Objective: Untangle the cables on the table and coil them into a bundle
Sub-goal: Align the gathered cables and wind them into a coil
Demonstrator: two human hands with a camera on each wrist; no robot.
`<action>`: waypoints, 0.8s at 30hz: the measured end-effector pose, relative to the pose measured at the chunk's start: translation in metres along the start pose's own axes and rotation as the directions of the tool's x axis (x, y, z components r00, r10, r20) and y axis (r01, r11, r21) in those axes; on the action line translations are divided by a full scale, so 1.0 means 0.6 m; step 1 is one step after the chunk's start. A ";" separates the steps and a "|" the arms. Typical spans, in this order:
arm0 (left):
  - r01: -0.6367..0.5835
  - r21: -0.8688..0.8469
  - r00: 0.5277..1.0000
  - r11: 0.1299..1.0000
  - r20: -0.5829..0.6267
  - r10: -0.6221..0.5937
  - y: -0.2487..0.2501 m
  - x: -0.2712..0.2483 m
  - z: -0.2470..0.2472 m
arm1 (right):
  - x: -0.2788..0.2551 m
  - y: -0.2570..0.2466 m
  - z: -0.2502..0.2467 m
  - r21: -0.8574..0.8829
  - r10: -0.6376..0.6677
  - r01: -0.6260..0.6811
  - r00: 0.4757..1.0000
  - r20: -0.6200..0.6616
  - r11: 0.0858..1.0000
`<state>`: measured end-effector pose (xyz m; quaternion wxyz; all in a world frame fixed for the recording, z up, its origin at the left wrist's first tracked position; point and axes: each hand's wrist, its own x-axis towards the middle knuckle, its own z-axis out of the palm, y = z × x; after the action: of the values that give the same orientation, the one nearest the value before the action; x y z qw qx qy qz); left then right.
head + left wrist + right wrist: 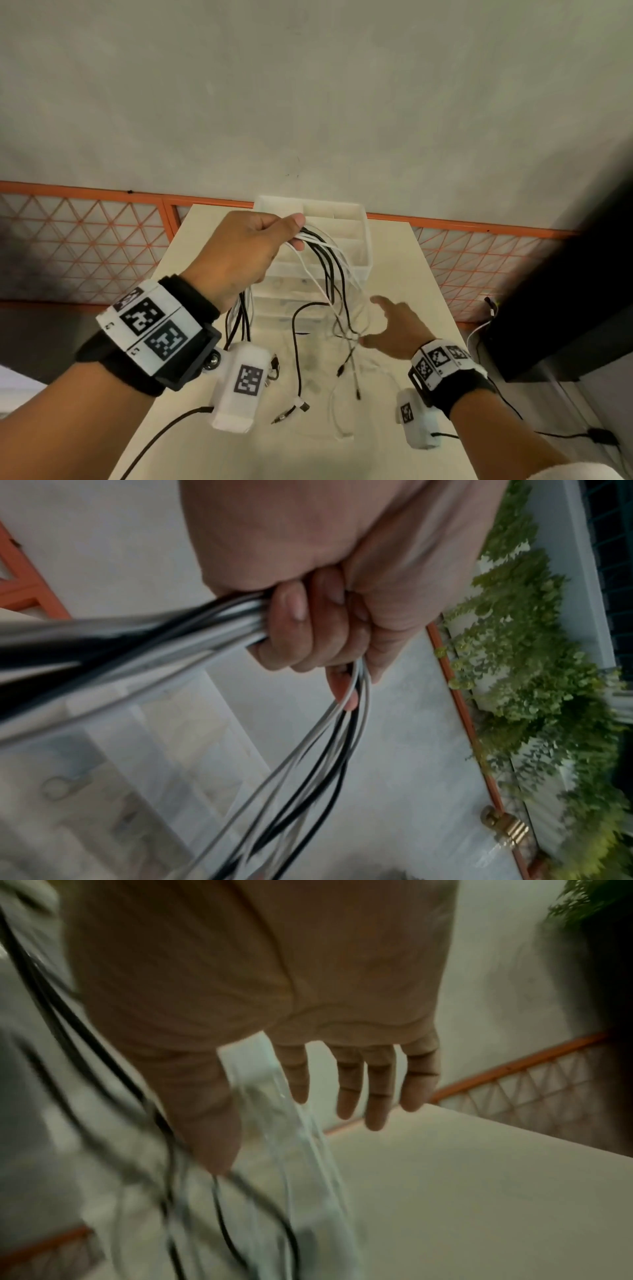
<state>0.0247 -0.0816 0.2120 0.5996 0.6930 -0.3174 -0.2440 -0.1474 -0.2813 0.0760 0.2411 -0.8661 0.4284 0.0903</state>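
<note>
My left hand (270,236) is raised above the table and grips a bunch of black and white cables (329,263). In the left wrist view its fingers (301,626) curl tight round the cables (205,631), which loop out on both sides. The strands hang down in a tangle, and their plug ends (291,409) lie on the table (411,394). My right hand (394,322) hovers lower at the right, fingers spread and straight, its thumb close to the hanging tangle (349,334). The right wrist view shows that hand (342,1091) holding nothing, with blurred cables (164,1150) beside it.
A clear plastic drawer unit (342,240) stands at the back of the table behind the cables. An orange lattice railing (85,240) runs behind the table. A dark cabinet (565,291) stands at the right, with wires on the floor.
</note>
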 end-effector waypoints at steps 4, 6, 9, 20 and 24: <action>-0.013 0.170 0.999 0.985 0.032 0.008 -0.007 -0.004 0.029 | -0.070 -0.097 -0.090 0.332 -0.345 0.373 0.928 -0.143 0.866; -0.062 0.261 0.997 0.963 0.070 0.045 -0.005 -0.008 0.044 | -0.098 -0.146 -0.106 0.281 -0.426 0.478 0.876 -0.228 0.832; -0.141 0.339 0.987 0.930 0.118 0.107 0.004 -0.011 0.045 | -0.086 -0.162 -0.085 0.157 -0.343 0.394 0.898 -0.276 0.905; -0.009 0.557 0.964 0.831 0.226 -0.141 -0.072 -0.002 -0.004 | 0.062 0.005 -0.040 0.482 0.261 -0.134 0.943 -0.206 0.866; 0.169 0.539 0.914 0.825 0.229 -0.336 -0.147 0.008 -0.011 | 0.105 0.015 -0.077 0.548 0.258 -0.073 0.928 -0.269 0.834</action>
<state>0.0454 -0.0735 0.1261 0.2991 0.8145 -0.3656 -0.3368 -0.1181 -0.3528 0.0902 0.3852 -0.7278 0.5451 -0.1574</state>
